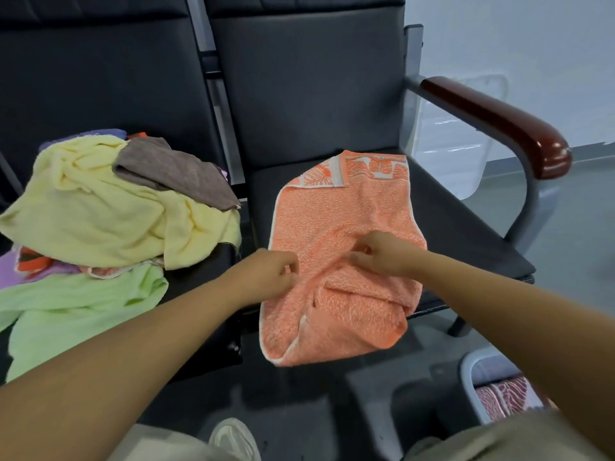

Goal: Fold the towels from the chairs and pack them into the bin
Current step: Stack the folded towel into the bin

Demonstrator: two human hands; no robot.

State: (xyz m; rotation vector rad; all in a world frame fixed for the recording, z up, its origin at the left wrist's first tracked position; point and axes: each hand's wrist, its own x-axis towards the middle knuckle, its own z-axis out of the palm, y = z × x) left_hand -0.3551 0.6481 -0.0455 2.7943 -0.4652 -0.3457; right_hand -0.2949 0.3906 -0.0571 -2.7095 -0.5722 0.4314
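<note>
An orange towel (342, 221) lies spread on the seat of the right-hand black chair (466, 227), its near end drooping over the front edge. My left hand (269, 274) pinches the towel's left edge about halfway along. My right hand (382, 254) pinches the cloth near the middle, a little to the right. On the left chair lies a heap of unfolded towels: a yellow one (100, 211), a brown one (176, 171) on top of it and a light green one (66, 311) hanging in front. The grey bin (469, 371) stands at bottom right with a pink patterned towel (506, 394) inside.
A dark red armrest (499, 121) runs along the right chair's far side. My shoe (233, 437) and knees show at the bottom edge. Purple and orange cloth (33, 264) peeks out under the yellow towel.
</note>
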